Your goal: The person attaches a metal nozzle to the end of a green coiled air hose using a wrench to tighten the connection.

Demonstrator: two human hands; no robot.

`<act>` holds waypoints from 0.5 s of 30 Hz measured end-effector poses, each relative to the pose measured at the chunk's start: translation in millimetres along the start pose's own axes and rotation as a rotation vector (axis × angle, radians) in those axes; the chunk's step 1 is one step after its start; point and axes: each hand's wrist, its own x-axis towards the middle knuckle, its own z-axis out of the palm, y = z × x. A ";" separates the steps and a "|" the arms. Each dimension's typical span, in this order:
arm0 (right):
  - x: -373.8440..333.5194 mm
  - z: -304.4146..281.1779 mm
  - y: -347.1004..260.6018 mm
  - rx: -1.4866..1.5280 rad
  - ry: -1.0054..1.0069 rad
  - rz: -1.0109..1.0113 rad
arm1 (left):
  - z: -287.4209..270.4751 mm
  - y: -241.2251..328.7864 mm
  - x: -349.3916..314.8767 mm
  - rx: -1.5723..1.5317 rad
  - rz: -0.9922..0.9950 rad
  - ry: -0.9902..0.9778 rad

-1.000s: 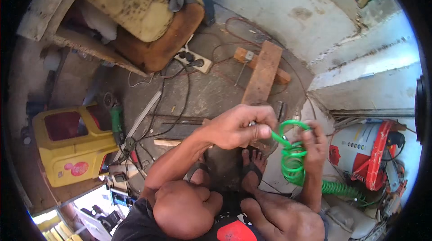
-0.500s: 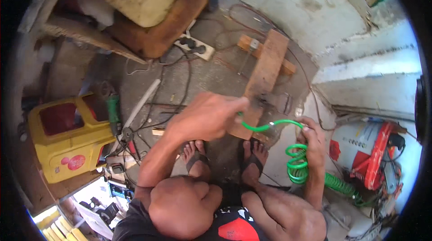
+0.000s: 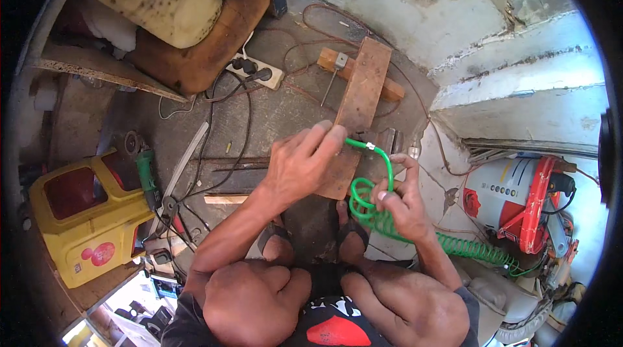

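The left hand (image 3: 306,160) grasps the green coiled hose (image 3: 472,249) near a pale band (image 3: 370,146); the right hand (image 3: 403,201) holds it farther along, and the rest stretches rightward. The left hand partly hides a brown plank (image 3: 365,87); black cables (image 3: 249,111) lie near a green grinder (image 3: 147,177).

Floor (image 3: 289,110): grey, worn | white power strip (image 3: 270,81) | black cables (image 3: 250,113) | wooden block (image 3: 391,90), plank (image 3: 367,78) across it

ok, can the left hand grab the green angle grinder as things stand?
Probably not: the left hand holds the green coiled hose and would need to let go first. The angle grinder, beside the yellow casing, looks uncovered.
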 end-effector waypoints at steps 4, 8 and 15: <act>3.4 25.4 -6.3 -0.403 0.002 -0.261 | 23.6 -8.4 -5.1 -0.062 -0.102 0.305; 13.3 37.1 -20.8 -0.829 -0.139 -0.495 | 29.5 16.3 -0.3 -0.499 -0.560 0.332; 18.4 52.4 -4.1 -0.993 -0.225 -0.536 | 38.9 27.9 -4.9 -1.667 -1.080 0.262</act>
